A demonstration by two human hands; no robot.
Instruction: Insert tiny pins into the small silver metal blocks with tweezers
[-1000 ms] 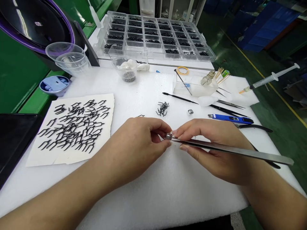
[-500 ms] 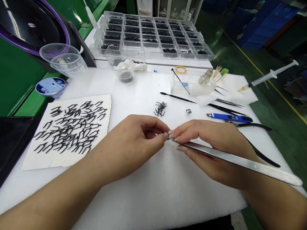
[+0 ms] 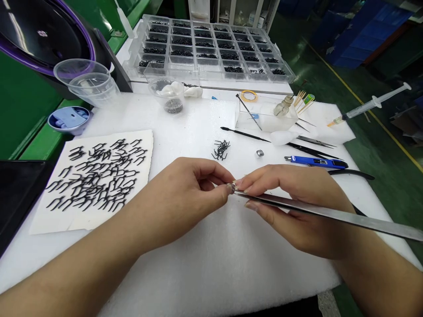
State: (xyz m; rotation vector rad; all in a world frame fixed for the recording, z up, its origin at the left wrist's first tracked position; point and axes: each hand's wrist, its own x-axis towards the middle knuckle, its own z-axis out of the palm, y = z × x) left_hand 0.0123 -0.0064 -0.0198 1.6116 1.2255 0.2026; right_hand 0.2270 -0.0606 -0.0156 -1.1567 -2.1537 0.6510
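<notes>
My left hand (image 3: pixel 181 202) is closed, thumb and forefinger pinching a tiny shiny metal piece (image 3: pixel 233 188) whose exact kind I cannot make out. Long silver tweezers (image 3: pixel 330 213) lie along my right hand (image 3: pixel 300 198), gripped between thumb and fingers. Their tips meet the metal piece at my left fingertips, and my right fingertips nearly touch the left ones. Just beyond the hands lies a small heap of black forked wire pieces (image 3: pixel 221 150). A little silver block (image 3: pixel 260 153) sits to the right of that heap.
White card (image 3: pixel 42 222) at left carries many black forked pieces. A compartment box (image 3: pixel 211 75) stands at the back. Around the right lie a blue cutter knife (image 3: pixel 316 162), black-handled pliers (image 3: pixel 352 173), a syringe (image 3: pixel 363 107) and a glass bottle (image 3: pixel 282 107). Clear cups (image 3: pixel 89 88) stand back left.
The tweezers' rear end has swung up and to the right, and my right hand has turned slightly with it. My left hand stays nearly still.
</notes>
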